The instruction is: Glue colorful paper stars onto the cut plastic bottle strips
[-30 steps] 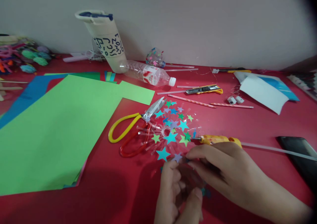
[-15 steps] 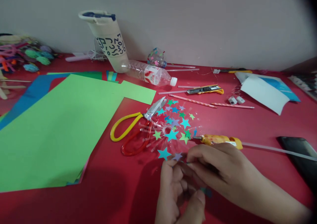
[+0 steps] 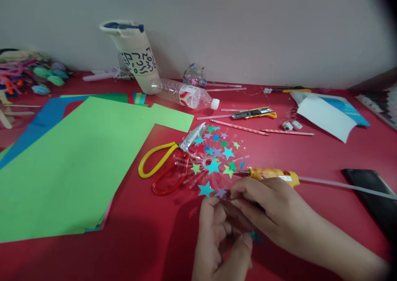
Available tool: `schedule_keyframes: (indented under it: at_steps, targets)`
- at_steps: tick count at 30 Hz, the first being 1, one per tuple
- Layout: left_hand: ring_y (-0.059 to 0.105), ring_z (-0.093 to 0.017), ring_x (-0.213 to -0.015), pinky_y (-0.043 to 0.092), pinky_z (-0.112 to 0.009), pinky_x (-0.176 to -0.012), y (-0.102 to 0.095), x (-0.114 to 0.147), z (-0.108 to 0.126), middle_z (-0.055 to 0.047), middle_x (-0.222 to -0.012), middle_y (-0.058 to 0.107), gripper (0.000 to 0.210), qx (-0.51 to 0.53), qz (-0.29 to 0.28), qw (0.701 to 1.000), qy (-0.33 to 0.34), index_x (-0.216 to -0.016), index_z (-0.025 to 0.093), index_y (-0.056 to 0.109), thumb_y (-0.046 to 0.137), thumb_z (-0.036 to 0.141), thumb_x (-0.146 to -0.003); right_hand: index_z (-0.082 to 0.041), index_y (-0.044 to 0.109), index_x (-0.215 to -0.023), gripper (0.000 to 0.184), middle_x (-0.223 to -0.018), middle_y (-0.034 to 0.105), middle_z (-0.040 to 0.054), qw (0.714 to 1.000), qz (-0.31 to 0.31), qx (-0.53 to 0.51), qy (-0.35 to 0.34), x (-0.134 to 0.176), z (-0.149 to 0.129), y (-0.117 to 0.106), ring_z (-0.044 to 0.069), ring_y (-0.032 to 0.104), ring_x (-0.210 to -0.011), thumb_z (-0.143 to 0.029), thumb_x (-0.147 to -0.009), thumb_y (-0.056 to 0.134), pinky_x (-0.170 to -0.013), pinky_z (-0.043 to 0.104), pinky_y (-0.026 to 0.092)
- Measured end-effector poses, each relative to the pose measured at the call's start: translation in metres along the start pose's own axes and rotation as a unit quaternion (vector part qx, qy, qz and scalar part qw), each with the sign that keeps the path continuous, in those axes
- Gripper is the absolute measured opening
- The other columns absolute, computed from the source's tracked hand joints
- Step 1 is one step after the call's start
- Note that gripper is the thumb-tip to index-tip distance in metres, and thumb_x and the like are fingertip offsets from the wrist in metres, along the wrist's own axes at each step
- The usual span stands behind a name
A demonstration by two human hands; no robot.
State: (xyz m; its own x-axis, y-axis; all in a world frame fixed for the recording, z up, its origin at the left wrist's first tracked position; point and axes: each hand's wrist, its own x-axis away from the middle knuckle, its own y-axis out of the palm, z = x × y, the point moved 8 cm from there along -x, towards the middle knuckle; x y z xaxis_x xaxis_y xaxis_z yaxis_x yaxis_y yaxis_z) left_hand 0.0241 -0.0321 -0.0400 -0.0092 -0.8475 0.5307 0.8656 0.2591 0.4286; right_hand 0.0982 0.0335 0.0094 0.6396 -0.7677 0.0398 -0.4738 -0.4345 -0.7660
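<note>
A clear cut-bottle piece (image 3: 207,162) lies flat on the red table, its strips splayed around a round neck and dotted with colored paper stars. At its near edge, my left hand (image 3: 221,239) is curled, its fingertips by a blue star (image 3: 205,189) and a purple star (image 3: 220,193). My right hand (image 3: 276,214) pinches something small beside those fingertips; what it is stays hidden. Under my hands a teal star (image 3: 254,236) shows partly. Open scissors (image 3: 176,148) with one yellow and one red handle touch the strips on the left. Just beyond my right hand rests a yellow glue gun (image 3: 273,174).
Green paper sheets (image 3: 80,165) spread across the left. Behind are a white tumbler (image 3: 136,53), a plastic bottle (image 3: 189,94), a box cutter (image 3: 252,113) and pink striped pencils (image 3: 238,127). A black phone (image 3: 369,190) and white paper (image 3: 327,117) lie at right.
The view has shifted slightly. Both hands stay close together at the near edge of the starred plastic piece, with almost no change in their pose.
</note>
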Motion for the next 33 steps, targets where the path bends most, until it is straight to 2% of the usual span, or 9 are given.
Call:
schedule_keyframes:
  at_steps: [7,12,18,23,29,33]
  targets:
    - [0.043,-0.005,-0.046,0.034,-0.018,-0.044,-0.0020,-0.0017,0.0008,0.003,-0.074,0.060,0.041,-0.001,0.002,1.000,0.017,-0.105,0.024,0.037,0.057,0.010,-0.072,-0.021,0.050,-0.087,0.011,-0.065,0.061,-0.0037,1.000,0.013,-0.006,-0.016,-0.0002,0.0014,-0.0033,0.010,0.051,-0.054,-0.022,-0.092,0.041,-0.053,0.023,0.033]
    - [0.045,-0.006,-0.050,0.034,-0.018,-0.043,-0.0023,-0.0030,0.0019,0.001,-0.081,0.063,0.043,0.008,0.006,0.999,0.035,-0.105,0.024,0.036,0.058,0.011,-0.071,-0.020,0.049,-0.086,0.012,-0.065,0.063,-0.0024,1.000,0.008,0.020,-0.008,0.0000,0.0023,-0.0005,0.011,0.053,-0.054,-0.022,-0.092,0.040,-0.052,0.022,0.034]
    - [0.044,-0.005,-0.048,0.033,-0.017,-0.043,-0.0013,-0.0033,0.0029,0.001,-0.079,0.063,0.042,0.008,0.004,0.999,0.037,-0.106,0.023,0.036,0.057,0.010,-0.072,-0.020,0.048,-0.088,0.010,-0.064,0.062,-0.0031,0.999,0.001,0.035,-0.015,-0.0014,0.0008,0.0002,0.011,0.054,-0.054,-0.024,-0.093,0.040,-0.053,0.022,0.035]
    - [0.044,-0.006,-0.050,0.033,-0.017,-0.042,-0.0003,-0.0041,0.0048,0.002,-0.076,0.060,0.036,0.003,-0.014,0.999,0.052,-0.102,0.024,0.038,0.056,0.011,-0.073,-0.020,0.049,-0.088,0.013,-0.063,0.061,-0.0023,0.999,0.011,0.050,-0.004,-0.0013,0.0025,-0.0019,0.012,0.055,-0.054,-0.025,-0.093,0.038,-0.053,0.022,0.035]
    - [0.043,-0.006,-0.050,0.034,-0.016,-0.043,-0.0010,-0.0050,0.0028,0.002,-0.078,0.061,0.039,-0.007,-0.015,0.999,0.045,-0.106,0.023,0.037,0.054,0.010,-0.073,-0.019,0.049,-0.089,0.017,-0.061,0.060,-0.0016,0.998,0.000,0.065,-0.012,-0.0004,-0.0007,0.0001,0.013,0.055,-0.054,-0.025,-0.094,0.034,-0.053,0.023,0.035]
    - [0.042,-0.006,-0.049,0.034,-0.016,-0.041,-0.0010,-0.0057,0.0034,0.003,-0.077,0.059,0.039,0.000,-0.017,0.998,0.054,-0.106,0.025,0.039,0.055,0.012,-0.073,-0.020,0.052,-0.087,0.016,-0.064,0.063,-0.0010,0.998,0.024,0.055,-0.006,-0.0005,0.0032,-0.0017,0.012,0.054,-0.054,-0.024,-0.093,0.038,-0.054,0.023,0.035]
